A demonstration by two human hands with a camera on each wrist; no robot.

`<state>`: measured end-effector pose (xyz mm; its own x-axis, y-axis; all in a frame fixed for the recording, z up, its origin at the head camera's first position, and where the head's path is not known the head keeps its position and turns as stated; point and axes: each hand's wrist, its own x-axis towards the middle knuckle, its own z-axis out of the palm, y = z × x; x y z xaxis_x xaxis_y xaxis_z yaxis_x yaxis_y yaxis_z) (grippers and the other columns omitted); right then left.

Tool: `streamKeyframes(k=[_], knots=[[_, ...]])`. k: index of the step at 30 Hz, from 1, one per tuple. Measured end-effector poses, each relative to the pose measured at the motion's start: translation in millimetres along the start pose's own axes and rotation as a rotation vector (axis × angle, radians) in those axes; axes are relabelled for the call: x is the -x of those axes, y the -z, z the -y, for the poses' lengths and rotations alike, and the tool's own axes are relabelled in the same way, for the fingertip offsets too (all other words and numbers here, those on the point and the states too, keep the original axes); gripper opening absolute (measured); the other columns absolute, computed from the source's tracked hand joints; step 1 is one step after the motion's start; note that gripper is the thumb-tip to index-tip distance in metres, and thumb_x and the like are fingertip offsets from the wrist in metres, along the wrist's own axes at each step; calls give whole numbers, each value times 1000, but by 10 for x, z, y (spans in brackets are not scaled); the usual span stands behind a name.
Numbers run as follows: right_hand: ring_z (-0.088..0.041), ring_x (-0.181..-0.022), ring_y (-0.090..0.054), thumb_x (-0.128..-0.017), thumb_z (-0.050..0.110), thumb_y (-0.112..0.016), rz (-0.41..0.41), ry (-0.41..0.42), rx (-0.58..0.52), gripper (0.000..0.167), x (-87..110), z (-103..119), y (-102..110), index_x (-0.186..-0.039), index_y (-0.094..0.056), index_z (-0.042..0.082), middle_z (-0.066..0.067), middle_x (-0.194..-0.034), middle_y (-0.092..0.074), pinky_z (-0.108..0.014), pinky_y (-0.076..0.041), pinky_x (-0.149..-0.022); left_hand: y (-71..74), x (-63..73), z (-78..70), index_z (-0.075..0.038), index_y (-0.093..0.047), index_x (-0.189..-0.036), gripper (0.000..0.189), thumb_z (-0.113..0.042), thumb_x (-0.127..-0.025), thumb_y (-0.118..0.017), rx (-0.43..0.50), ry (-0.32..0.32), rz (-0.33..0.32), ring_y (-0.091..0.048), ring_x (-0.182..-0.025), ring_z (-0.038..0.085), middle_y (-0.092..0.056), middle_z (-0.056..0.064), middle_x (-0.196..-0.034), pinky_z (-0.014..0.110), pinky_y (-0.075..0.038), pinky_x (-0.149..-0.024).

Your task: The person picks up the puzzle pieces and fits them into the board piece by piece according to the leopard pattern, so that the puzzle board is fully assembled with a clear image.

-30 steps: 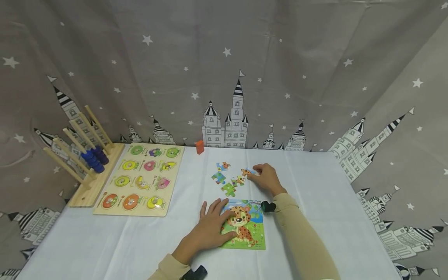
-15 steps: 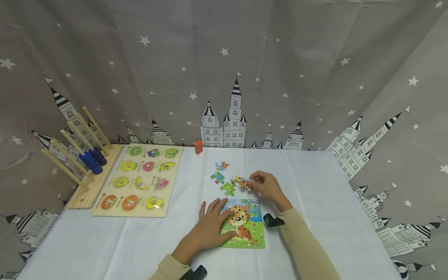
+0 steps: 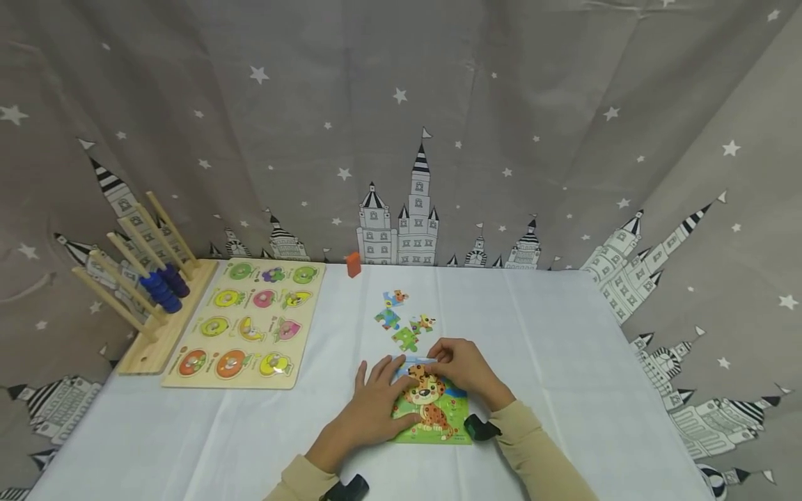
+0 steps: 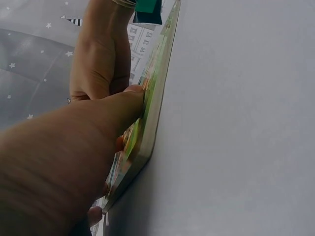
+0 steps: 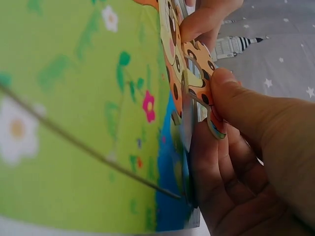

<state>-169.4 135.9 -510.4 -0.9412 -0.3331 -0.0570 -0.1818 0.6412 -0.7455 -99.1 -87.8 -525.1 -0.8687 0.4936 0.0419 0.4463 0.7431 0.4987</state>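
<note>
A jigsaw puzzle board [image 3: 460, 424] with a spotted leopard cub on green grass lies in front of me. My left hand [image 3: 370, 414] rests on its left side with fingers spread; in the left wrist view the thumb [image 4: 125, 105] presses on the picture. Over the board's upper part, my right hand [image 3: 464, 365] pinches a spotted orange puzzle piece [image 5: 202, 93] between thumb and fingers. The right wrist view has this piece tilted, close above the picture; whether it touches is unclear. Just beyond the board lie several loose puzzle pieces [image 3: 406, 339], mostly blue and green.
A wooden fruit peg puzzle [image 3: 301, 362] lies to the left. Beside it stands a wooden base [image 3: 140, 362] with upright pegs and blue and purple rings [image 3: 161, 292]. A small orange block [image 3: 354, 264] is at the white table's [image 3: 564, 390] back edge, before a grey curtain [image 3: 532, 83].
My right hand has brought the pinched puzzle piece from beside the loose pieces down over the board's top part. The left hand stays in place on the board.
</note>
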Motion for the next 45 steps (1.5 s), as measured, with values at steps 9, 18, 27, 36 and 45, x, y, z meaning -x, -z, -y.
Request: streamKeyframes(k=[9, 18, 27, 36, 45], knots=[[-6, -70, -58, -87, 24, -82, 42, 17, 98, 13, -7, 35, 4, -94, -75, 17, 7, -78, -66, -23, -50, -65, 1, -7, -8, -24, -55, -140, 62, -56, -90, -69, -11, 4, 2, -27, -152, 43, -33, 14, -164, 79, -14, -115], [-5, -69, -55, -87, 25, -81, 53, 67, 185, 14, -14, 27, -27, -96, -75, 15, 7, -79, -65, -21, -48, -62, -19, 10, 7, -23, -53, -144, 65, -58, -91, -67, -12, 7, 6, -26, -153, 42, -33, 14, -165, 79, -13, -115], [-7, -73, -52, -88, 24, -81, 48, 53, 233, 14, 27, 89, -53, -96, -74, 15, 4, -88, -62, -22, -47, -65, -26, 0, 11, -25, -54, -143, 63, -59, -91, -66, -15, 20, 20, -25, -154, 42, -32, 12, -166, 79, -13, -116], [-9, -75, -54, -88, 28, -82, 40, 22, 168, 23, -102, -13, 67, -103, -72, 15, 3, -90, -64, -25, -48, -67, -6, 0, -9, -23, -57, -140, 61, -57, -90, -68, -9, -3, -7, -27, -152, 44, -34, 15, -164, 80, -15, -114], [-16, -96, -59, -88, 32, -81, 9, -42, 172, 51, -681, -196, 279, -135, -66, 19, -3, -118, -67, -37, -52, -87, -25, -17, 0, -27, -56, -141, 62, -59, -90, -67, -11, 17, 9, -26, -153, 42, -33, 12, -165, 79, -13, -116]])
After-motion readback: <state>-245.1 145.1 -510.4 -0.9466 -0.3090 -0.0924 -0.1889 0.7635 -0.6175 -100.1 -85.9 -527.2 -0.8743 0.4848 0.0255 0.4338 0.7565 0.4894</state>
